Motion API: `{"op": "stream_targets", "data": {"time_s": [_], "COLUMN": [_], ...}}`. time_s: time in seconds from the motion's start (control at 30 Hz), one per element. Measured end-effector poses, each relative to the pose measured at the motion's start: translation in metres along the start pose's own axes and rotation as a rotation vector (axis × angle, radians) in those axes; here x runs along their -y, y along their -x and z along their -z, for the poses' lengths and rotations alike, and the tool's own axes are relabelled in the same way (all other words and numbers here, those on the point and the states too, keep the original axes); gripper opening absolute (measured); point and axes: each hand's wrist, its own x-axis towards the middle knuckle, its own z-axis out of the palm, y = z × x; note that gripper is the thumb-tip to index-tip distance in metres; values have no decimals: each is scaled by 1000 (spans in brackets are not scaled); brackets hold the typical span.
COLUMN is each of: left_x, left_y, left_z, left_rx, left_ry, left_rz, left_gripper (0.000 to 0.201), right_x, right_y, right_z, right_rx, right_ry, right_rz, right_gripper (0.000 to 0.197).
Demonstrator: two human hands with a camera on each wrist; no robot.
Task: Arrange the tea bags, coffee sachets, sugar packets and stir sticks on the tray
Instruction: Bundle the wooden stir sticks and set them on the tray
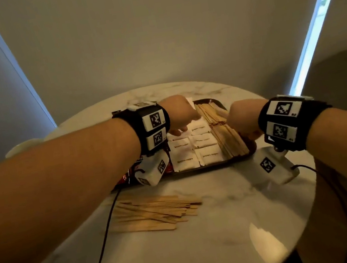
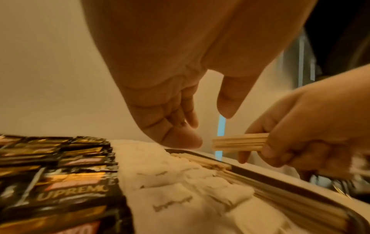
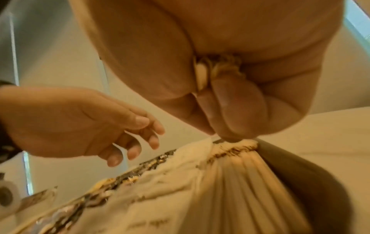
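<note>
We hold a small bundle of flat pale wooden stir sticks (image 2: 239, 142) in our right hand (image 2: 304, 129), fingers and thumb curled round it, and the relation that matters is how that bundle lies against the row of stir sticks (image 1: 226, 136) already laid along the right side of the dark rectangular tray (image 1: 220, 163). From the left wrist view the bundle juts out of the fist roughly level, above the tray's right edge, its free end pointing toward our left hand (image 2: 170, 110). The laid row runs lengthwise from the near rim toward the far rim, so we judge the bundle's long axis must be turned to match before it goes down. Our right hand is the nearer one to that row, directly over it; our left hand hangs over the white paper sugar packets (image 1: 194, 150) in the tray's middle, fingers loosely bent and holding nothing, just beside the bundle's tip, perhaps ready to steady it. Black-and-gold coffee sachets (image 2: 60, 182) fill the tray's left side. More loose wooden sticks (image 1: 154, 213) lie on the white marble round table (image 1: 212, 252), well apart from the tray on its near side.
</note>
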Motion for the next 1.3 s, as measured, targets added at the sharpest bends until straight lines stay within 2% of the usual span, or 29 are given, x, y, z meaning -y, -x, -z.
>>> {"op": "stream_targets", "data": {"time_s": [0.1, 0.23, 0.27, 0.33, 0.4, 0.5, 0.6, 0.73, 0.87, 1.03, 1.2, 1.3], "left_x": [-12, -22, -23, -24, -24, -20, -18, -18, -20, -20, -21, -21], "left_y": [3, 2, 1, -1, -4, -8, -11, -13, -13, -10, -8, -9], "left_z": [-20, -41, -45, -51, -55, -58, -62, -64, -65, -62, -60, -66], "left_rx": [82, 132, 141, 149, 136, 130, 126, 145, 144, 161, 231, 180], "left_ry": [-211, -434, -470, -517, -555, -551, -532, -535, -569, -504, -500, -565], "left_rz": [-110, -198, -203, -194, -180, -168, -176, -170, -190, -203, -179, -195], "left_gripper": [33, 48, 52, 49, 37, 34, 43, 54, 63, 67, 95, 89], "right_x": [-8, -3, 0, 3, -2, -11, -17, -23, -25, -37, -39, -37], "right_y": [0, -10, -11, -8, -10, -9, -18, -28, -31, -35, -33, -34], "right_z": [-8, -17, -17, -17, -12, -2, 2, -2, -5, -1, -4, -3], "right_rx": [63, 75, 102, 138, 132, 95, 77, 80, 128, 86, 92, 109], "right_ry": [147, 201, 230, 218, 75, -6, -25, -23, 18, -132, -142, -89], "right_rz": [28, 107, 99, 68, 72, 67, 8, -1, 8, -24, -4, -1], "right_gripper": [32, 15, 21, 20, 19, 17, 36, 42, 38, 30, 34, 31]}}
